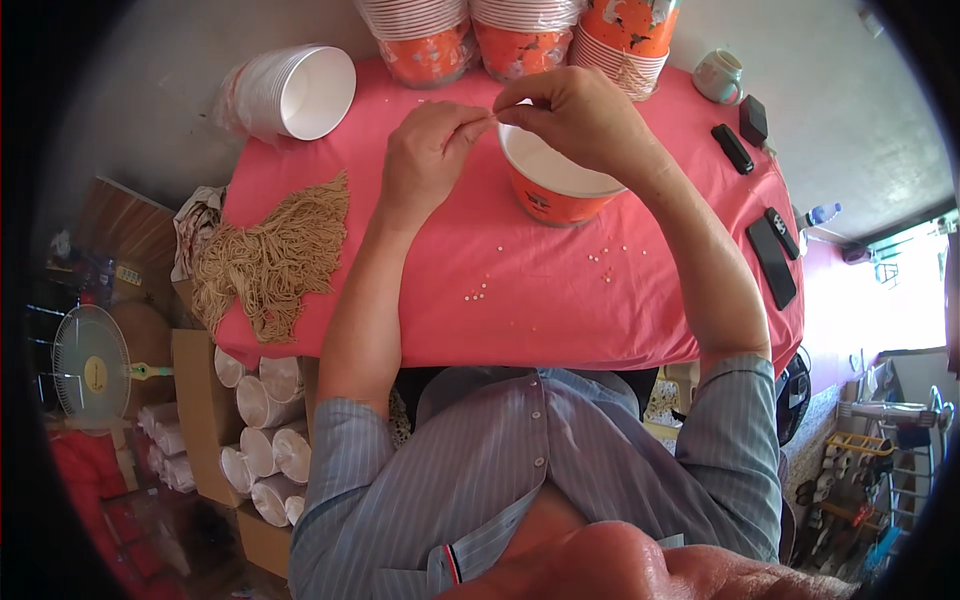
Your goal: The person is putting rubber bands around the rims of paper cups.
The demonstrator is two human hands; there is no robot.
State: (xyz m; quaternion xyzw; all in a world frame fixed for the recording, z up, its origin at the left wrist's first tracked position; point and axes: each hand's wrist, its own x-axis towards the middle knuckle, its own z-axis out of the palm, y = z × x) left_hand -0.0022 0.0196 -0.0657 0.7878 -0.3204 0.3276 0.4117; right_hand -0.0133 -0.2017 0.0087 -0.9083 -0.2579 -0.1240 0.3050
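Though what left hand (428,150) and right hand (580,115) pinch is unclear, the orange bucket (556,201) shows white inside.

Pinch at 12 o'clock: anything between the fingertips of the left hand (428,150) and right hand (582,112) is too small to tell.
Orange bucket (560,205): far rim, roughly 12 to 3 o'clock, hidden behind the right hand.
Stacked buckets (425,58), 12 o'clock: cut off by the upper edge.
Pale bits (625,248), near centre: too tiny to identify.
Fan (92,362), 9 o'clock: dim, blurred.
Window (920,290), 3 o'clock: glare hides detail.
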